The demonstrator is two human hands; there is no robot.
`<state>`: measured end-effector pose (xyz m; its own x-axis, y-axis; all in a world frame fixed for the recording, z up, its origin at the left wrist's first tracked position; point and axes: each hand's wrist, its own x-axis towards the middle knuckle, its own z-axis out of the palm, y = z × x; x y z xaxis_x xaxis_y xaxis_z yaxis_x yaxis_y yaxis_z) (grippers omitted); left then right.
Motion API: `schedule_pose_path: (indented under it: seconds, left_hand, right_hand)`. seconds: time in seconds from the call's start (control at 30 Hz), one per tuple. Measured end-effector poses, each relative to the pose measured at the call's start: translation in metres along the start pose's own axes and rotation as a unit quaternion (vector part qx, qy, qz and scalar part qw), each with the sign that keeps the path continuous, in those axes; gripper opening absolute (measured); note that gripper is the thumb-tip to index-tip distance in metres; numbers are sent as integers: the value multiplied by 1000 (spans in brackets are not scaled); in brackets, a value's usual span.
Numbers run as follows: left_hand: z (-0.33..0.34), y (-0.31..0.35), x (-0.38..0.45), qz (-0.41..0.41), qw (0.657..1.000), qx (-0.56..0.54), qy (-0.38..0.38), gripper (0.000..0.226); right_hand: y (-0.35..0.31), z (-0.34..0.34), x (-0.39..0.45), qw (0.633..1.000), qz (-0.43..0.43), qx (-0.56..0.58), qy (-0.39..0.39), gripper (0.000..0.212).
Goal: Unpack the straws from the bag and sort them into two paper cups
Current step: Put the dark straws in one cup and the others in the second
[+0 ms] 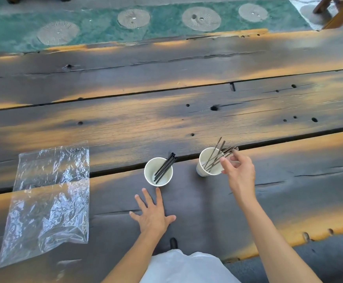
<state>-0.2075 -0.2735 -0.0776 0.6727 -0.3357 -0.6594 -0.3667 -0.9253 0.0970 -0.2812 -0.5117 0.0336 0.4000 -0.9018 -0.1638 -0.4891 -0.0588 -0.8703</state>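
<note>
Dark plank bench (207,123), weathered, with knots and cracks. Near the middle, two white paper cups standing upright and apart: left cup (158,181) holding a handful of black straws (165,168) leaning together toward its far right rim; right cup (204,170) holding thinner, greyish straws (217,155) fanned out loosely, tips sticking past the far right rim. Right hand (240,170) at the right side of the right cup, fingers loosely curled, thumb and fingertips around the upper ends of the thin straws; whether actually pinching one or just touching, cannot tell through the blur. Left hand (153,216) flat on the bench just nearer than the left cup, fingers spread and straight, holding nothing, middle fingertip almost at the cup's near rim. Clear plastic bag (50,201) lying flat and crumpled on the bench well to the left, no straws visible inside. Beyond the far edge, green floor (166,23) with round pale patterns. White clothing (187,266) at the near edge between the forearms.
</note>
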Motion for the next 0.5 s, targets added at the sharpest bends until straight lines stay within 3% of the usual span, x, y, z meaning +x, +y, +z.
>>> schedule_pose_path:
  seconds: [0.1, 0.2, 0.27, 0.33, 0.4, 0.5]
  left_hand:
    - [-5, -6, -3, 12, 999, -38, -4, 104]
    - [-15, -19, -10, 32, 993, -114, 10, 85]
    - [-23, -38, -18, 49, 976, -202, 60, 68]
    - [-34, -66, -26, 39, 954, -261, 144, 55]
    - [-47, -104, -30, -21, 933, -288, 213, 50]
    - [-59, -165, -37, -106, 905, -323, 255, 48]
  right_hand:
    - [7, -3, -16, 999, 33, 17, 16, 49]
    - [9, 5, -45, 984, 114, 117, 68, 17]
    - [13, 16, -67, 975, 158, 148, 56, 25]
    - [16, 32, -94, 975, 179, 133, -25, 31]
    - [15, 51, -120, 968, 187, 103, -130, 31]
    - [12, 81, -150, 937, 204, 50, -280, 24]
